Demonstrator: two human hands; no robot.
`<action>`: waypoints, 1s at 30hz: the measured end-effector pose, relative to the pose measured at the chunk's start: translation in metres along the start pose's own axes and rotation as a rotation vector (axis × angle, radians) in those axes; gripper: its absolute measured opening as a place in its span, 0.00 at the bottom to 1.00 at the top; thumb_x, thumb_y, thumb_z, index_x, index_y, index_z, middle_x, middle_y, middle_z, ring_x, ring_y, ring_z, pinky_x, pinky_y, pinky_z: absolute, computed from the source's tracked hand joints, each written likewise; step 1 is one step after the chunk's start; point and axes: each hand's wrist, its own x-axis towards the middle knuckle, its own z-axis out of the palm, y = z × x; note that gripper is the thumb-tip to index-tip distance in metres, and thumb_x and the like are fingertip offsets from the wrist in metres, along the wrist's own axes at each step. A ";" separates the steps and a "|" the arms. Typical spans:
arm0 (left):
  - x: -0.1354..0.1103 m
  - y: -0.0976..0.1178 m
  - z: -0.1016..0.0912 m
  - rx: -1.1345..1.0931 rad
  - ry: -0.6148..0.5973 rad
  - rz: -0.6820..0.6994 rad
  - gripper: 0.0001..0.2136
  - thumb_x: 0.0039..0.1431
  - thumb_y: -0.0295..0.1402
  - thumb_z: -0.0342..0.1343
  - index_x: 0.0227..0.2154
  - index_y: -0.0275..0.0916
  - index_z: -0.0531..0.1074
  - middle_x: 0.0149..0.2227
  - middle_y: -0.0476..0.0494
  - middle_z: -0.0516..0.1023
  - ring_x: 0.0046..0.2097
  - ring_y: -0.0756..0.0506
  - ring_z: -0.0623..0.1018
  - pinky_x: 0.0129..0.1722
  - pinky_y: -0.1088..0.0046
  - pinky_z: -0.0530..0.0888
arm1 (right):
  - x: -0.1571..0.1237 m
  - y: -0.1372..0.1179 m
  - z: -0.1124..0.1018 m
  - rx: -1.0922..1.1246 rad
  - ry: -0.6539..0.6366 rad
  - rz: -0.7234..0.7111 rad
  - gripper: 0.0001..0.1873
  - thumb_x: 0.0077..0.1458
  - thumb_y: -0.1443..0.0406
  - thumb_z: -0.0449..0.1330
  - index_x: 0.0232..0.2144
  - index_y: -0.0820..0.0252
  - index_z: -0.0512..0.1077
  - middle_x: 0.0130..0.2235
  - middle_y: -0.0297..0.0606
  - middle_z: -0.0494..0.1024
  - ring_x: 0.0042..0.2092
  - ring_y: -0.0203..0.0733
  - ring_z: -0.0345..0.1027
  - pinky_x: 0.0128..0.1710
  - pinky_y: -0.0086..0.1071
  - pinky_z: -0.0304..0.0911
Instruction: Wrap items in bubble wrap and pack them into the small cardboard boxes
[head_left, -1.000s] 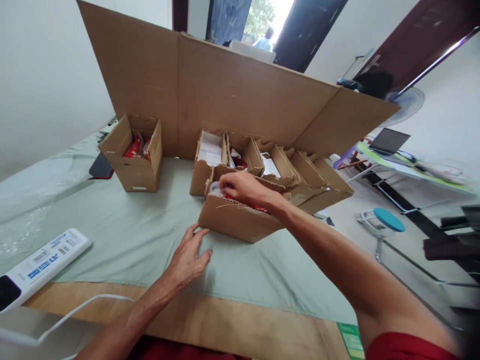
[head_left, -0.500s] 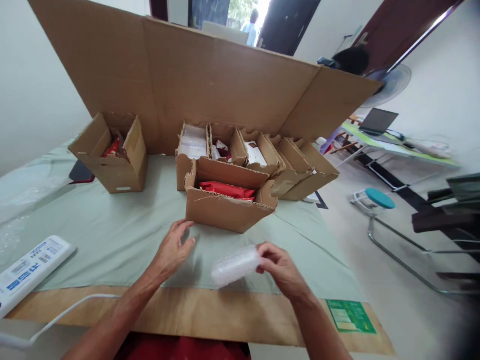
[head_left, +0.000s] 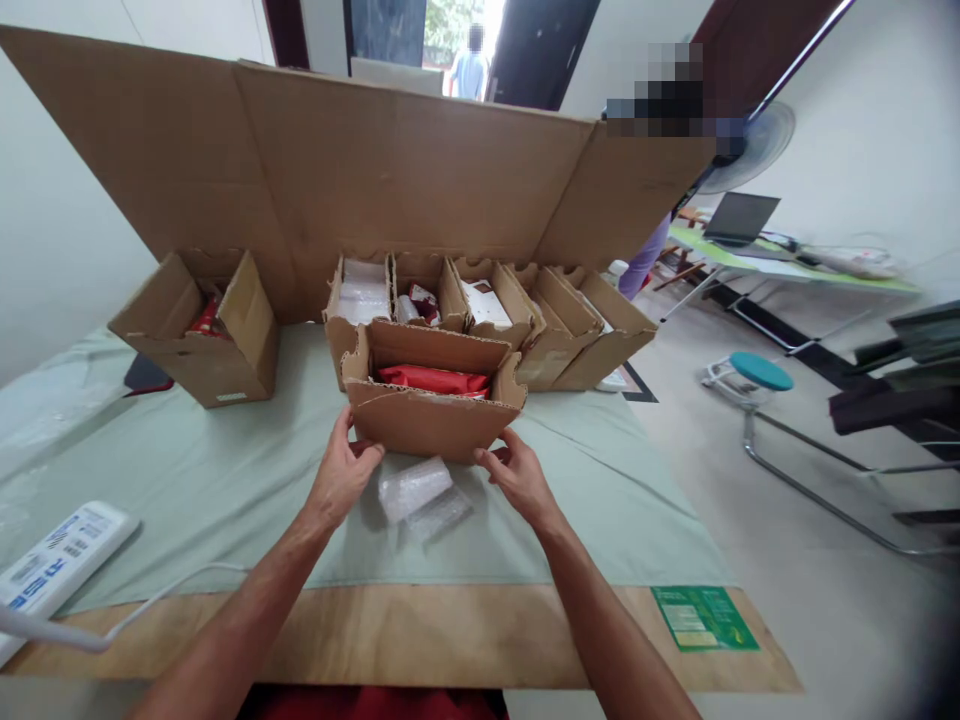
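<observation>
The front cardboard box (head_left: 435, 420) stands across the cloth with red packets (head_left: 435, 380) inside. My left hand (head_left: 345, 465) grips its lower left corner, thumb on the front face. At the lower right corner my right hand (head_left: 516, 472) holds the same box, fingers round the side. Between my wrists, just in front of the box, lies clear bubble wrap (head_left: 420, 492), one piece rolled or folded and part of it spread flat.
Several open cardboard boxes (head_left: 491, 310) stand in a row behind, against a tall cardboard panel (head_left: 405, 160). Another box (head_left: 225, 375) with red packets sits left. A white power strip (head_left: 67, 560) lies front left, a green card (head_left: 705, 618) front right. A person (head_left: 469, 75) is in the doorway.
My right hand has let go of the bubble wrap, which now lies on the cloth. Both hands have moved forward onto the front box's lower corners.
</observation>
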 end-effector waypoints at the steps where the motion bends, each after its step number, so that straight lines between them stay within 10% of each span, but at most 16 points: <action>1: 0.002 0.002 0.003 -0.031 -0.021 0.015 0.37 0.50 0.35 0.63 0.64 0.42 0.59 0.65 0.34 0.66 0.48 0.43 0.80 0.55 0.61 0.74 | 0.007 0.001 0.005 0.020 0.002 0.000 0.25 0.53 0.54 0.60 0.51 0.59 0.72 0.29 0.35 0.79 0.29 0.43 0.73 0.28 0.34 0.69; 10: -0.003 -0.004 0.002 0.048 0.054 0.005 0.39 0.53 0.35 0.60 0.67 0.42 0.53 0.67 0.30 0.61 0.55 0.38 0.78 0.55 0.55 0.75 | 0.003 0.007 0.011 0.140 0.046 -0.060 0.29 0.55 0.56 0.62 0.57 0.58 0.70 0.54 0.48 0.79 0.44 0.47 0.78 0.40 0.39 0.75; 17: -0.062 -0.031 0.003 0.581 0.005 0.406 0.29 0.57 0.34 0.57 0.63 0.42 0.63 0.62 0.33 0.68 0.61 0.34 0.70 0.62 0.47 0.67 | -0.053 0.029 0.029 -0.184 -0.032 -0.167 0.15 0.58 0.59 0.61 0.45 0.57 0.78 0.50 0.47 0.82 0.50 0.52 0.76 0.51 0.48 0.70; 23: -0.054 -0.039 0.019 0.551 -0.194 0.187 0.22 0.51 0.28 0.57 0.52 0.40 0.75 0.49 0.35 0.79 0.55 0.33 0.74 0.62 0.45 0.63 | -0.073 0.012 0.057 -0.464 -0.025 -0.254 0.06 0.58 0.64 0.61 0.37 0.56 0.78 0.58 0.47 0.77 0.57 0.58 0.70 0.53 0.51 0.64; 30: -0.052 -0.036 -0.011 0.192 -0.206 -0.030 0.28 0.57 0.44 0.54 0.57 0.33 0.72 0.45 0.36 0.82 0.42 0.40 0.81 0.41 0.64 0.77 | -0.077 0.005 0.065 0.057 0.000 -0.091 0.25 0.55 0.58 0.64 0.55 0.56 0.70 0.52 0.45 0.80 0.52 0.51 0.74 0.53 0.46 0.67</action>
